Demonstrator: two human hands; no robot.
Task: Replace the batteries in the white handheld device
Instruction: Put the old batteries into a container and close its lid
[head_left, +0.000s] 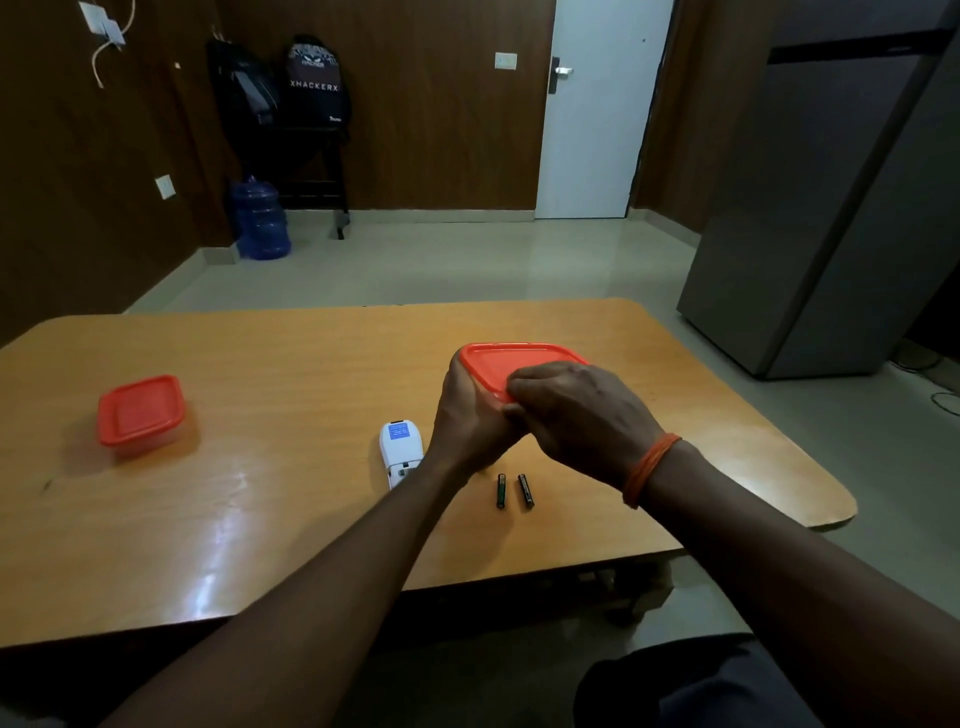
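Observation:
The white handheld device (398, 450) lies on the wooden table (260, 493), its blue label facing up and its near end partly hidden by my left forearm. Two dark batteries (513, 490) lie side by side on the table, just right of it. Beyond them I hold a container with an orange lid (506, 364). My left hand (467, 421) grips its left side. My right hand (576, 415) lies over the lid's near corner, fingers curled on the rim. The container's body is hidden behind my hands.
A second clear container with an orange lid (141, 413) stands at the table's left. A grey fridge (826, 208) stands on the floor to the right. Bags, a blue water jug (261, 221) and a white door (597, 104) are at the far wall.

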